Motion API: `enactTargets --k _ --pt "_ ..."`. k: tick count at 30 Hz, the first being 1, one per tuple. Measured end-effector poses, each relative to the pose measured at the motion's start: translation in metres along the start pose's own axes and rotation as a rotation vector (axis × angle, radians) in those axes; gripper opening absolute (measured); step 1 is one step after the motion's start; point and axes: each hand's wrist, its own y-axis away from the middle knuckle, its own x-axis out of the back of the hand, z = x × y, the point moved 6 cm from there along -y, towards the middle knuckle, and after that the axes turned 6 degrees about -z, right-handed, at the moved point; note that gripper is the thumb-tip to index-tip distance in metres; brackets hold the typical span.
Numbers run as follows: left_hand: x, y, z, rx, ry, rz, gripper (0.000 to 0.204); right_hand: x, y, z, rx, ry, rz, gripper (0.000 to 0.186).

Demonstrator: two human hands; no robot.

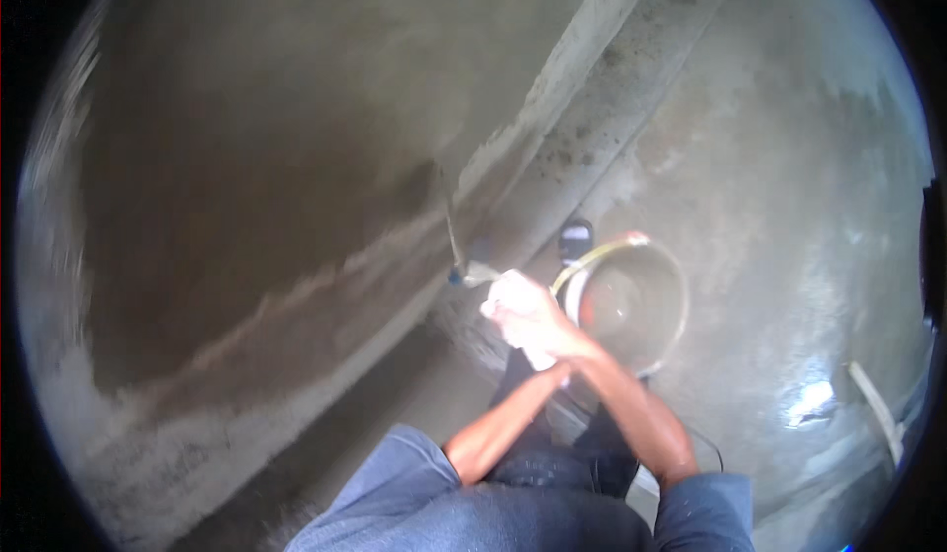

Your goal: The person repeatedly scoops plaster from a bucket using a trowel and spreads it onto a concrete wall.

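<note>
My right hand [523, 307], washed out by bright light, is raised over the strip between the trough edge and a bucket. Its fingers look curled closed; whatever they may hold is lost in the glare. Just past the knuckles is a small pale piece [480, 274], next to a blue fitting [456, 277] at the lower end of a thin upright rod or pipe [450, 219]. My left hand [558, 368] meets the right wrist from below, and its fingers are mostly hidden. To the right stands the round, pale bucket [683, 300] with a yellowish handle [592, 254].
A low concrete ledge [552, 133] runs diagonally beside a wide, brownish trough [266, 177]. Wet grey floor [779, 207] spreads to the right, with a pale stick [876, 409] near the rim. A dark shoe [575, 240] is close to the bucket. A thin black cable [712, 445] lies by my right elbow.
</note>
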Motion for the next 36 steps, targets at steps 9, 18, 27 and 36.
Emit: enactTargets --k 9,18,27,36 --pt "-0.002 0.122 0.127 -0.204 -0.298 0.351 0.032 -0.030 0.278 -0.135 -0.130 0.986 0.446 0.013" --pt "-0.057 0.239 0.267 -0.767 -0.347 0.619 0.031 -0.044 0.403 -0.201 0.075 1.053 0.516 0.016" --pt "-0.079 0.309 0.326 -0.878 -0.481 0.312 0.055 -0.103 0.427 -0.208 0.072 1.341 0.568 0.023" --pt "-0.045 0.380 0.376 -1.144 -0.117 0.008 0.032 -0.136 0.437 -0.200 0.673 2.113 0.508 0.028"
